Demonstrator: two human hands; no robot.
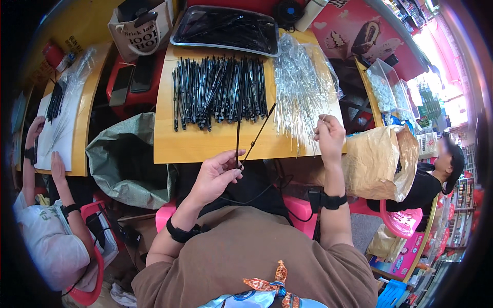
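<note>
The left hand (218,177) holds two slim black rods (252,142) by their lower ends, thumb against fingers; one rod points to twelve o'clock, the other leans out toward one o'clock. Both stand in the air over the near edge of the table (177,147). The right hand (330,138) is narrow, fingers curled in, at five o'clock from the silver wires (295,115); whether a wire sits between its fingertips is too small to tell.

The rods look light and fairly stiff, since they stand out straight from a grip at one end. Their dark surface has a shine, so they may be smooth and roll a little under the thumb. Small knobs along the shafts should give a pinch something to stop against, though they could also snag. A hold at the low end leaves the length free but lets the tips sway; a hold nearer the middle would likely steady them.

More rods lie in the pile (218,95), at eleven o'clock from the left hand, crowded and partly crossed, so a single one is best taken by an end that sticks out at six o'clock. The wires, at three o'clock from the pile, look thinner and springier, likely easy to bend or tangle; a loose near end seems the best hold.
</note>
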